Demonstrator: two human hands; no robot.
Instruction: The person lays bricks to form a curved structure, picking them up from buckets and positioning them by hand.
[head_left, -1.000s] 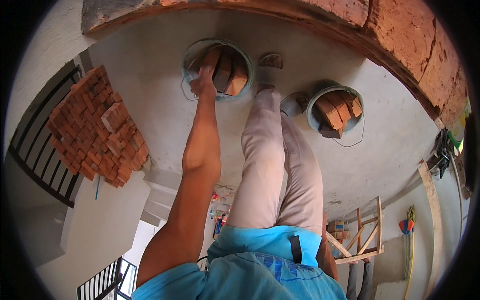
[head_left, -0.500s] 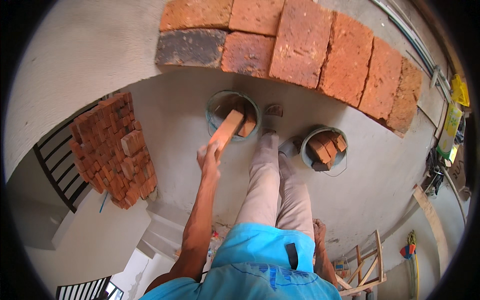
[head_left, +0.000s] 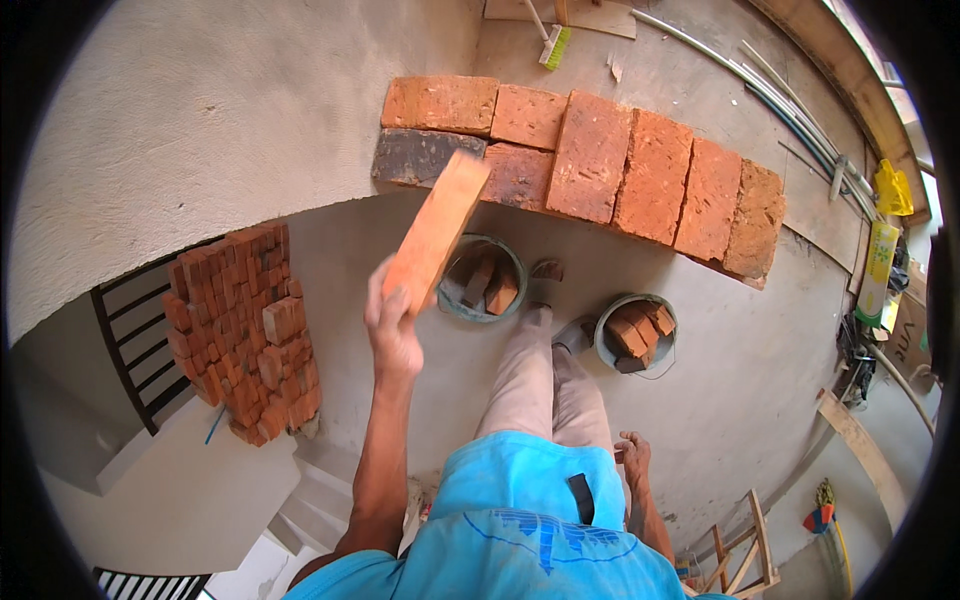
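Floor (head_left: 740, 400), pale grey, spread under everything; its far edges lost in the black lens rim. Pale wall (head_left: 230, 120) at upper left, also cropped by that rim.

Brick stack (head_left: 245, 335), left, beside a black railing (head_left: 122, 358); it hides part of the bars. Rear bricks out of sight, so a count is not possible.

Brick row (head_left: 590, 160) across the upper middle, one dark block near its left end. What bears the row cannot be seen.

Blue shirt (head_left: 530, 480) cut off by the lower edge. Light trousers (head_left: 520, 385) below it; feet hard to make out near the buckets.

Wooden frame (head_left: 761, 535), lower right, cropped at the bottom. Pipes (head_left: 690, 42) at upper right; a black bundle (head_left: 860, 350) by the right rim, contents unreadable.

Left bucket (head_left: 482, 318) and right bucket (head_left: 677, 345), both on the floor, bricks inside, lower layers hidden.

Held brick (head_left: 440, 225): raised at a slant in the left hand (head_left: 395, 325), slightly blurred at the top. It covers a bit of the row's dark block; touching or apart, cannot tell. Left fingers wrapped round its lower end, some hidden behind it.

Right hand (head_left: 634, 455) hangs beside the hip, fingers loosely bent, released; palm mostly hidden.

Brush (head_left: 557, 48), green bristles, handle cropped by the upper edge.
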